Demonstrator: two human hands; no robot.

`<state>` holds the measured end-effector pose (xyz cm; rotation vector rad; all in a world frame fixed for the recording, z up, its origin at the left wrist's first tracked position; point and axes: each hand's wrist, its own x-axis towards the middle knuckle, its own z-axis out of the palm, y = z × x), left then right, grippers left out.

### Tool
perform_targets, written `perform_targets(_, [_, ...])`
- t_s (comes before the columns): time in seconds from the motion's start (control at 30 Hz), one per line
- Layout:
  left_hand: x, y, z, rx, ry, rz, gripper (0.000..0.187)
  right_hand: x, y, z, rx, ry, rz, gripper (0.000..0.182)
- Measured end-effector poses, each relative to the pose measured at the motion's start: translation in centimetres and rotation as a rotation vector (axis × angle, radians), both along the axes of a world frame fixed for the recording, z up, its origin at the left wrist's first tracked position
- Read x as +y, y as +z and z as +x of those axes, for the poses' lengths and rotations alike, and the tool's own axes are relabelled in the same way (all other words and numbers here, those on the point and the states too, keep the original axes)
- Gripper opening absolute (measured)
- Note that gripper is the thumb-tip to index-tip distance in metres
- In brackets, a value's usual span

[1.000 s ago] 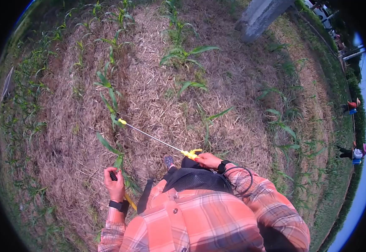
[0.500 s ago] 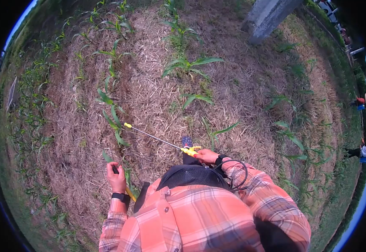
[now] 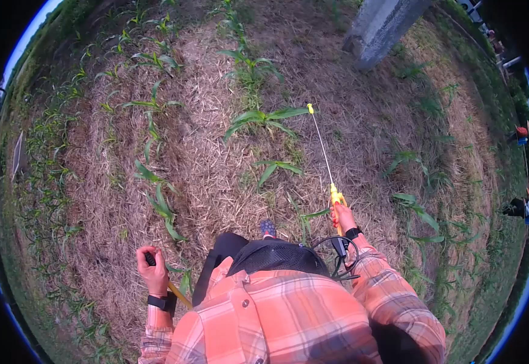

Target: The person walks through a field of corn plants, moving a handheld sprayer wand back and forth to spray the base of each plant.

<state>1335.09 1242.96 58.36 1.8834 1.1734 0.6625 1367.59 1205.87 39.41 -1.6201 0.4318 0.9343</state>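
My right hand (image 3: 345,218) is wrapped around the yellow handle of a spray wand (image 3: 323,145). Its thin metal tube points forward, and the yellow nozzle (image 3: 310,108) overlaps the leaf tip of a young corn plant (image 3: 263,117) in the head view. A black hose (image 3: 316,241) loops near that wrist. On the other side, my left hand (image 3: 153,273) is closed around the black grip (image 3: 149,259) of a pump lever, whose yellow rod (image 3: 180,295) runs back beside my hip. A black mesh pouch (image 3: 276,258) sits at my waist.
Corn rows run ahead over straw-covered soil (image 3: 206,145). A concrete post (image 3: 381,33) stands at the front right. Far off to the right are two people, one with a red hat (image 3: 522,131) and one in dark clothes (image 3: 515,208). My shoe (image 3: 268,229) shows below.
The spray wand has swung from pointing left to pointing forward, its nozzle moving right. My right hand has moved out to the right; my left hand is slightly lower and farther left.
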Motion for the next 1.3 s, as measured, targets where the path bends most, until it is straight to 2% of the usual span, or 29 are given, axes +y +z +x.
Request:
perform_targets(0.13, [0.1,6.2,-0.5,-0.159,0.135,-0.123,0.011,0.2,0.8,2.5,-0.026,-0.142,-0.039,0.03])
perform_targets(0.23, [2.1,5.8,0.4,-0.12,0.136,-0.083,0.01,1.6,1.0,4.1,-0.034,-0.16,-0.059,0.031])
perform_targets(0.3, [5.1,2.2,2.2,0.037,0.068,0.036,0.009,3.7,1.0,5.1,-0.017,-0.176,-0.056,0.031])
perform_targets(0.33, [6.8,0.0,3.5,0.033,0.061,0.029,0.009,4.9,1.1,5.6,-0.023,-0.169,-0.058,0.031])
perform_targets(0.37, [8.4,-2.2,4.8,0.04,0.041,0.085,0.009,6.5,1.0,6.3,-0.001,-0.125,-0.076,0.031])
perform_targets(0.4, [10.0,-3.3,6.2,0.057,0.021,0.025,0.009,8.3,1.0,6.8,0.021,-0.083,-0.091,0.03])
perform_targets(0.53, [15.1,-5.8,8.9,0.025,-0.015,0.13,0.008,16.4,1.1,7.8,-0.018,0.12,-0.085,0.029])
perform_targets(0.63, [18.5,-6.2,9.1,0.076,0.04,-0.035,0.008,21.7,1.8,7.3,0.06,0.203,-0.054,0.029])
perform_targets(0.7, [20.9,-7.8,9.8,0.099,0.043,-0.049,0.01,26.7,1.8,6.8,0.008,0.495,-0.147,0.028])
perform_targets(0.8, [24.1,-9.1,10.5,0.066,0.023,-0.046,0.011,32.4,2.6,5.9,0.004,0.659,-0.121,0.029])
perform_targets(0.87, [25.2,-8.9,10.8,0.084,0.01,-0.039,0.011,34.9,2.2,5.6,-0.002,0.828,-0.109,0.029])
perform_targets(0.97, [27.3,-5.2,11.4,0.007,0.014,-0.152,0.009,39.2,4.2,6.0,-0.024,1.013,-0.058,0.035])
perform_targets(1.0, [28.0,-5.5,10.2,-0.09,0.04,-0.062,0.009,40.2,4.8,6.2,-0.018,1.085,-0.037,0.035])
perform_targets(1.03, [28.2,-2.5,9.6,-0.054,0.041,-0.029,0.01,40.8,4.9,6.3,-0.013,1.156,-0.017,0.035])
perform_targets(1.07, [27.8,0.9,9.8,-0.145,0.09,-0.142,0.012,41.1,4.4,6.6,-0.09,1.281,-0.001,0.033])
perform_targets(1.13, [28.1,3.6,9.4,-0.173,0.151,-0.153,0.012,41.9,4.1,7.1,-0.093,1.347,0.053,0.034])
perform_targets(1.2, [28.8,3.1,10.2,-0.187,0.196,-0.178,0.012,42.6,2.7,7.7,-0.046,1.339,0.098,0.034])
perform_targets(1.27, [30.7,-0.1,12.0,-0.021,0.135,0.02,0.012,43.5,1.1,9.1,-0.149,1.356,0.145,0.035])
perform_targets(1.3, [31.3,0.1,14.8,0.043,0.112,0.016,0.013,43.9,0.5,10.1,-0.157,1.353,0.155,0.035])
